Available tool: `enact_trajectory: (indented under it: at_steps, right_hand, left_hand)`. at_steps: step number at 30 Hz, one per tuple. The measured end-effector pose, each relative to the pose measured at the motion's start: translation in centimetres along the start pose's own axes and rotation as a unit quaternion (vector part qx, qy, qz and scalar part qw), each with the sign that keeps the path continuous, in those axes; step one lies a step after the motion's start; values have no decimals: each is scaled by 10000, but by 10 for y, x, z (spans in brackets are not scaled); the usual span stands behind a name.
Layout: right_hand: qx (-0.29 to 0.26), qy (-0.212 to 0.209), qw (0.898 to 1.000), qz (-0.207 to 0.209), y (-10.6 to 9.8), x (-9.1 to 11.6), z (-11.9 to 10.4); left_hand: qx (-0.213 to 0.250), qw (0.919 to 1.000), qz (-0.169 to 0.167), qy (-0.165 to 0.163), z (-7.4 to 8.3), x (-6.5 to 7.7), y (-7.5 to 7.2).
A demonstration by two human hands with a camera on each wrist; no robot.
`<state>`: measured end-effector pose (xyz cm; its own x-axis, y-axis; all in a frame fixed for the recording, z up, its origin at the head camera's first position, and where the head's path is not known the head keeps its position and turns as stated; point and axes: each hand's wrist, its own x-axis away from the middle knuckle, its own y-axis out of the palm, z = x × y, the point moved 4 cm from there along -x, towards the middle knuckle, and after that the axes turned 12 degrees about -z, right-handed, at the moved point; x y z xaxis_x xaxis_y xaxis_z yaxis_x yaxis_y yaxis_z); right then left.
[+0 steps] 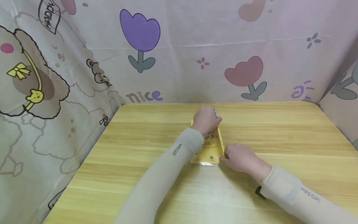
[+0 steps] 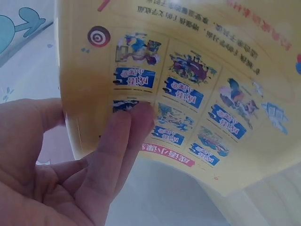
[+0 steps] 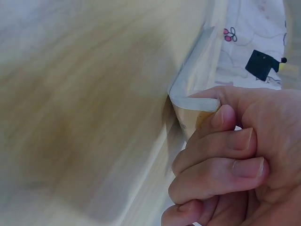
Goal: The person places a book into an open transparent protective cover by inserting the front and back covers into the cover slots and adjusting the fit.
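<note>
A yellow booklet (image 1: 209, 151) with printed text lies on the table, its right-hand side raised in a narrow flap. At its far end my left hand (image 1: 205, 119) grips it, partly covering that end. The left wrist view shows a yellow cover (image 2: 263, 52) with rows of small book pictures, its edge held between my thumb and fingers (image 2: 110, 155). By the near right corner, my right hand (image 1: 241, 157) pinches the raised side. Close up in the right wrist view, the thin folded corner (image 3: 195, 104) sits between thumb and curled fingers (image 3: 216, 176).
The light wood table (image 1: 134, 149) spreads around the booklet on all sides. Behind it hangs a patterned cloth (image 1: 179, 56) with tulips, and another printed cloth (image 1: 42, 124) runs along the left. A dark band (image 1: 260, 193) shows under the right wrist.
</note>
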<state>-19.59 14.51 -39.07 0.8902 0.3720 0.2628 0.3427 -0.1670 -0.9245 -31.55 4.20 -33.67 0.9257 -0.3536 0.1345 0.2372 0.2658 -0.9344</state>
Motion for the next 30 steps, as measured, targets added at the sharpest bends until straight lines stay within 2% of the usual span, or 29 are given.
enact_trajectory:
  at_steps: [4,8,11,13,17,20,22,27,30]
  right_hand:
    - [-205,-145,9996,-106,1,-3,-6]
    - [-630,-195,9973,-336,5,-6,-7]
    - [-1045,-229,9933,-444,6,-4,-3]
    - [-1332,-395,9891,-486,5,-3,0]
    - [-2019,-920,9715,-836,3,0,5]
    - [-2471,-1090,9552,-1210,1,2,10]
    - [-2624,-1132,9492,-1319,-2,3,14]
    - [-2553,-1344,9493,-1251,-14,5,26]
    - [-2474,-1335,9537,-1065,-20,6,36]
  left_hand:
    - [10,10000,50,75,-6,2,1]
    - [59,9999,117,106,-12,6,1]
    - [85,9994,183,265,-10,7,0]
    - [95,9991,257,336,-8,8,-2]
    - [203,9978,428,473,-3,11,-7]
    - [398,9961,502,605,1,13,-10]
    - [512,9952,534,645,3,14,-13]
    - [769,9942,446,613,5,16,-19]
    - [858,9938,365,610,5,18,-21]
